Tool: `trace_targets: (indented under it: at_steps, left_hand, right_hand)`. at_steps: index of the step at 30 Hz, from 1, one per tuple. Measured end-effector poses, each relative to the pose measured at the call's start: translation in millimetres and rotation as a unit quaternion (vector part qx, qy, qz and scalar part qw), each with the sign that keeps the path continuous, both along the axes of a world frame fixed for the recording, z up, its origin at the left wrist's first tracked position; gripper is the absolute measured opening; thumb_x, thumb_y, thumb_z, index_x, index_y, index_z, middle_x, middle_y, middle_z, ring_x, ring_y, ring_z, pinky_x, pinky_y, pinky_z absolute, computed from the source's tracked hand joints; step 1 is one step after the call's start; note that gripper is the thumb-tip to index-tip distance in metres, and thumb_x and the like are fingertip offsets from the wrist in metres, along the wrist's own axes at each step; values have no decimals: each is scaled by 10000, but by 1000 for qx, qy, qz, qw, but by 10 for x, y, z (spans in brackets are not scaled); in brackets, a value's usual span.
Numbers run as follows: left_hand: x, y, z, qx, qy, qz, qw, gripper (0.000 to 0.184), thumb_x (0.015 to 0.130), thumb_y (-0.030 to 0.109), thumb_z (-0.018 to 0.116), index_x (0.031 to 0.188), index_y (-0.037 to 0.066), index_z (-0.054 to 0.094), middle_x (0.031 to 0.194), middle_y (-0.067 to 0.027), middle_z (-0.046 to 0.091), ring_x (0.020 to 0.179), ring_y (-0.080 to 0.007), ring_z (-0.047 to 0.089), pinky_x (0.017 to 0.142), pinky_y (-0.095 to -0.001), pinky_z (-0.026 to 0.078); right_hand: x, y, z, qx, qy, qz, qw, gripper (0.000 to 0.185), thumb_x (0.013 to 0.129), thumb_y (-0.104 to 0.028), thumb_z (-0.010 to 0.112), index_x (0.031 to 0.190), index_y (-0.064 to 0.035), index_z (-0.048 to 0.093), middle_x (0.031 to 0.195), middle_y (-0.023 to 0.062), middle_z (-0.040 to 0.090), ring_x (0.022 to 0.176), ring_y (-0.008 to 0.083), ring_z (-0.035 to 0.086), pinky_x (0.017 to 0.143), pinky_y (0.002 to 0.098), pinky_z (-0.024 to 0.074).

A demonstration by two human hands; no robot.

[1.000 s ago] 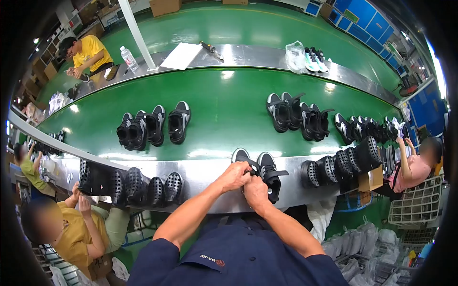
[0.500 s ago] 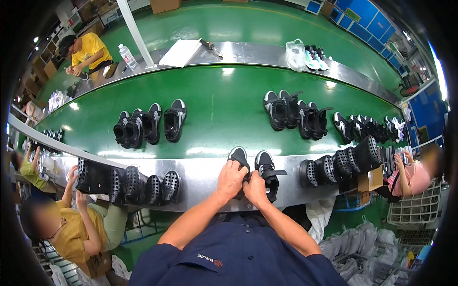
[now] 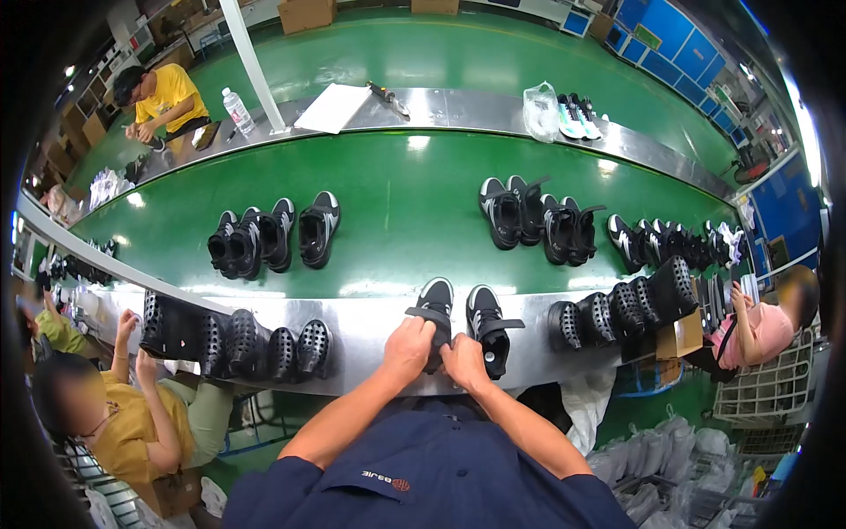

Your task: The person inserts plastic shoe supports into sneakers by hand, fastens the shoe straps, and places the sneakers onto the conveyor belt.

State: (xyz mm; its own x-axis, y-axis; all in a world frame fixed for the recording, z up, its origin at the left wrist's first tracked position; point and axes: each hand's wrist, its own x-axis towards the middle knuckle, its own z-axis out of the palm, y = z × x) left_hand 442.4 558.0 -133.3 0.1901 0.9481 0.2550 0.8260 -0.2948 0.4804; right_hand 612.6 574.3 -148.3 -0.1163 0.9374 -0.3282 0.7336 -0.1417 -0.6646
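A black sneaker (image 3: 436, 293) with a light-edged toe stands on the metal ledge (image 3: 370, 319) in front of me, toe pointing away. My left hand (image 3: 409, 349) is closed on its left side by the opening, just below a loose strap (image 3: 428, 315) that sticks out to the left. On the right edge of the opening, toward the heel, my right hand (image 3: 466, 361) grips the same shoe with bent fingers. Its heel is partly hidden by my hands. Close beside it on the right stands a matching sneaker (image 3: 485, 309), its strap (image 3: 502, 324) sticking out to the right.
Pairs of black sneakers (image 3: 319, 227) stand on the green belt (image 3: 405, 212), with more sneakers (image 3: 507, 212) to the right. Black studded forms (image 3: 242, 339) line the ledge at left, others (image 3: 627, 300) at right. People sit on both sides; one works across the belt.
Both hands have drawn back a little toward me along the left sneaker. Its strap now shows, sticking out to the left. The view has shifted slightly.
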Motion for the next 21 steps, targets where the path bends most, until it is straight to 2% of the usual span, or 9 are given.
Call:
trace_targets:
  at_steps: [1, 4, 5, 6, 8, 10, 14, 19, 21]
  left_hand:
    - [-4, -71, 5, -23, -27, 18, 999, 279, 829, 161, 727, 1081, 99, 623, 1003, -141, 612, 965, -342, 621, 811, -435, 531]
    - [4, -295, 100, -259, -86, 283, 919, 542, 812, 245, 798, 1291, 88, 598, 1126, -211, 663, 1082, -368, 646, 894, -404, 548]
    - [-98, -214, -11, -427, -240, 301, 818, 800, 783, 264, 822, 1488, 83, 489, 1261, -265, 660, 1182, -370, 653, 961, -411, 554]
    - [-103, -180, 172, -516, -368, 324, 703, 819, 767, 168, 779, 1519, 62, 471, 1277, -260, 667, 1173, -355, 671, 965, -428, 559]
    - [-284, -255, -417, -477, -412, 265, 730, 778, 761, 117, 751, 1494, 44, 501, 1262, -244, 672, 1142, -343, 679, 945, -437, 567]
    - [-394, -361, -38, -339, -289, 225, 866, 733, 735, 29, 697, 1451, 92, 555, 1222, -265, 660, 1119, -427, 666, 952, -458, 556]
    - [-582, -351, 407, -301, -192, 107, 928, 722, 745, -19, 672, 1440, 155, 590, 1251, -237, 587, 1181, -429, 592, 1053, -429, 493]
    - [-583, -259, 698, -282, -136, -10, 950, 747, 747, -54, 635, 1449, 198, 598, 1243, -219, 584, 1199, -418, 576, 1045, -442, 493]
    - [-589, -212, 729, -274, -118, -39, 954, 757, 744, -69, 630, 1450, 202, 600, 1246, -210, 583, 1201, -410, 573, 1043, -439, 493]
  right_hand:
    - [16, -8, 27, -53, 50, -9, 997, 241, 923, -107, 632, 909, 133, 614, 795, 252, 733, 644, 296, 766, 625, 390, 619]
    - [-69, -119, 129, -108, 154, -55, 981, 232, 955, -100, 633, 947, 131, 616, 800, 213, 733, 644, 260, 758, 602, 360, 620]
    - [-116, -192, 55, -142, 215, -87, 962, 249, 984, -117, 646, 1021, 129, 625, 825, 192, 733, 632, 233, 742, 587, 342, 617]
    - [-172, -240, 38, -193, 273, -92, 938, 259, 1001, -120, 652, 1088, 123, 627, 841, 172, 724, 658, 222, 730, 593, 329, 616]
    - [-125, -276, 208, -296, 338, -57, 892, 314, 994, -114, 680, 1199, 114, 610, 861, 160, 716, 695, 213, 725, 598, 321, 613]
    - [62, -163, 727, -305, 201, 53, 929, 427, 966, -118, 725, 1303, 98, 576, 923, 141, 709, 760, 195, 721, 608, 311, 609]
    - [274, -99, 1453, -94, 206, 115, 967, 643, 874, -132, 832, 1450, -49, 557, 947, 7, 588, 731, 57, 532, 648, 221, 492]
    - [135, -60, 1609, -36, 198, 224, 954, 147, 937, -136, 777, 953, -3, 718, 847, -8, 602, 726, 66, 522, 654, 247, 457]
    - [136, -54, 1592, -42, 206, 206, 956, 158, 946, -146, 768, 959, 1, 710, 844, 3, 610, 733, 75, 539, 653, 261, 461]
